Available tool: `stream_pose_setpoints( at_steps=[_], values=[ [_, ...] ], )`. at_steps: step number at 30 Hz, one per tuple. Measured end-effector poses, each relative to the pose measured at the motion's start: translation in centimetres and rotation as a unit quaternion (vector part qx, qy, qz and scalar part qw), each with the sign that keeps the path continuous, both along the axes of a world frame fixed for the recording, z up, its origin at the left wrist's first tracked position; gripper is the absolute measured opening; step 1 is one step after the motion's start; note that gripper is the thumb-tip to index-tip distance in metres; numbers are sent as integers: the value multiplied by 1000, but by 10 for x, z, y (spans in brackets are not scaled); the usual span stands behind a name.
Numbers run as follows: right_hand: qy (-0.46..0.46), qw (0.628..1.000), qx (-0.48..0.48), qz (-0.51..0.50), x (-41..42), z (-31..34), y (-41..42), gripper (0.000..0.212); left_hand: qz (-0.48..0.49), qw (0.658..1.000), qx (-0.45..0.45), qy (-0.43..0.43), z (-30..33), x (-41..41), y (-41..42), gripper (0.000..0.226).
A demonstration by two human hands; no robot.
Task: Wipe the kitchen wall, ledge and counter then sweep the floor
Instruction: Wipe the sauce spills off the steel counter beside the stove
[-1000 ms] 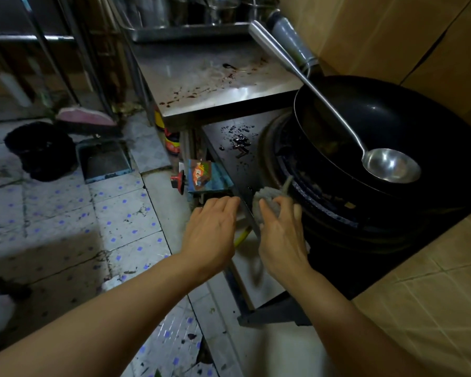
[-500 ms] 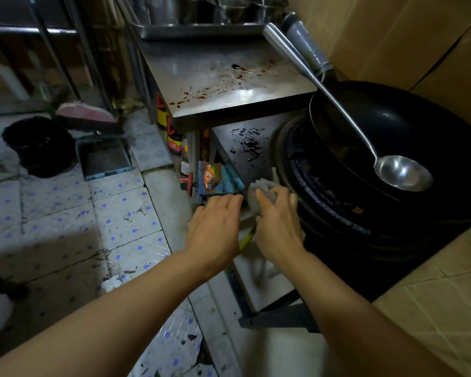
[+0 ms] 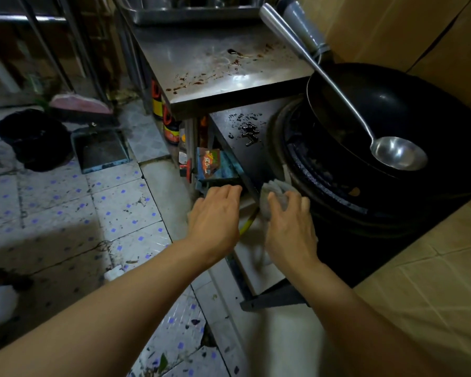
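Note:
My right hand [image 3: 290, 227] grips a crumpled grey cloth [image 3: 275, 193] at the near corner of the dark stove ledge [image 3: 239, 148], right beside the burner ring. My left hand [image 3: 215, 213] reaches forward just left of it, below the ledge's edge, fingers straight and together, holding nothing. Dark spilled drops [image 3: 249, 130] lie on the ledge farther back. The steel counter [image 3: 215, 66] behind carries brown sauce splatters. Tan wall tiles [image 3: 392, 25] rise on the right.
A black wok [image 3: 392, 115] with a steel ladle [image 3: 397, 156] sits on the burner. Sauce bottles [image 3: 169, 126] and a colourful packet [image 3: 210, 165] stand under the counter. On the speckled floor lie a dustpan [image 3: 101, 151], a pink broom head [image 3: 79, 104] and a black bin [image 3: 36, 140].
Both hands have shifted slightly forward along the ledge's near corner, the right one keeping the cloth; the view has moved a little closer.

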State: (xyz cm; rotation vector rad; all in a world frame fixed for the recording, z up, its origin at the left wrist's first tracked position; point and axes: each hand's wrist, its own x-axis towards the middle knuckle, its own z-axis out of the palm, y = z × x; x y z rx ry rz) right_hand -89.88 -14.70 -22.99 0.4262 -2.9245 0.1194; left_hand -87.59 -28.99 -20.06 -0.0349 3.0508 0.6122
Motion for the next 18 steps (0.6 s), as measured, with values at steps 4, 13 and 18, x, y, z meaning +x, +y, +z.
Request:
stream_pose_setpoints(
  at_steps=[4, 13, 18],
  values=[
    [28, 999, -26, 3, -16, 6, -17, 32, -18, 1000, -8, -17, 0, 8, 7, 65],
    [8, 1000, -5, -7, 8, 6, 5, 46, -17, 999, -18, -36, 3, 24, 22, 60],
    [7, 999, -3, -38, 53, 3, 36, 55, -43, 998, -20, -38, 6, 35, 41, 63]
  ],
)
